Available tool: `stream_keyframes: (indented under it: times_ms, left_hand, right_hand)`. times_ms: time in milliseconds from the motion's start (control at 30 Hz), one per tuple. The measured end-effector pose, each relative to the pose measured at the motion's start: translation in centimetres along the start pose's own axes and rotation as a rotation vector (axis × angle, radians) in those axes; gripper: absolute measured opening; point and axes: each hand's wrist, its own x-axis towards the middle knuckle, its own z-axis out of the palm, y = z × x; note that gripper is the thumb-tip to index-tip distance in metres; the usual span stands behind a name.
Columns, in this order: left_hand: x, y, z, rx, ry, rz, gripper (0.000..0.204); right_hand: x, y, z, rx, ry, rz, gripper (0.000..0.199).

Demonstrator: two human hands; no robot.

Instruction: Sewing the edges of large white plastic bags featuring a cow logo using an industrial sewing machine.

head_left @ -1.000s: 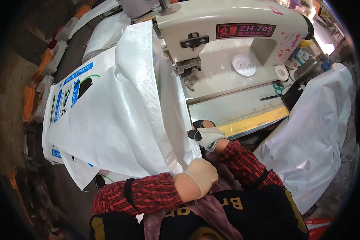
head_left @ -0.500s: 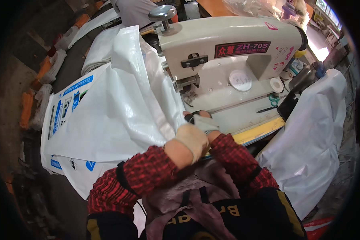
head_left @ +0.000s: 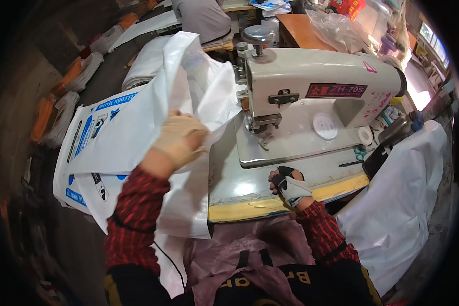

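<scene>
My left hand (head_left: 181, 138), in a pale glove, is closed on the upper layer of a white plastic sack (head_left: 122, 145). The sack lies in folds at the left with its top edge standing up, and blue print shows on its left part. A sewing machine (head_left: 311, 86) in cream stands to the right of the sack, which reaches close to the needle end. Near the table's yellow front edge rests my right hand (head_left: 289, 186), in a black and white fingerless glove. Its fingers are curled, and whatever they may hold is hidden.
More white sacking (head_left: 398, 204) hangs over the table's right side. Green-handled scissors (head_left: 360, 153), a black pen (head_left: 350, 164) and a white tape roll (head_left: 365, 135) lie right of the machine. Behind, a person in grey (head_left: 201, 20) sits beside a rolled white stack (head_left: 147, 64).
My hands have come apart: the left moved left and up with the sack, off the table's front edge. My right hand now rests apart on that edge. The view has shifted, showing more background.
</scene>
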Motion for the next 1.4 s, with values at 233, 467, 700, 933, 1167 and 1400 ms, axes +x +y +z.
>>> stream_keyframes:
  times_ms: [233,467,700,933,1167,1400]
  left_hand:
    - [-11.8,-0.5,-13.6,-0.369,0.422,-0.114,0.029]
    - [-14.8,1.6,-15.9,-0.646,0.656,-0.008,0.047]
    - [-16.3,1.9,-15.3,-0.637,0.864,-0.201,0.068]
    - [-33.3,3.3,7.9,-1.884,1.520,-1.556,0.031]
    - [-39.5,2.4,17.2,-2.022,1.589,-1.656,0.029]
    - [-51.2,-2.7,17.9,-1.267,1.461,-1.904,0.020]
  right_hand:
    - [-2.7,-7.9,4.8,-0.388,-0.068,-0.613,0.014]
    - [-9.0,-17.5,13.0,-0.686,-0.265,-1.185,0.048]
    - [-12.1,-18.3,17.3,-0.749,-0.501,-0.802,0.035]
    - [-8.6,-21.3,13.0,-0.964,0.296,-1.612,0.035]
    - [-7.8,-29.4,8.5,-0.999,0.406,-1.286,0.030]
    - [-0.9,-34.0,7.3,-1.083,0.397,-1.172,0.027]
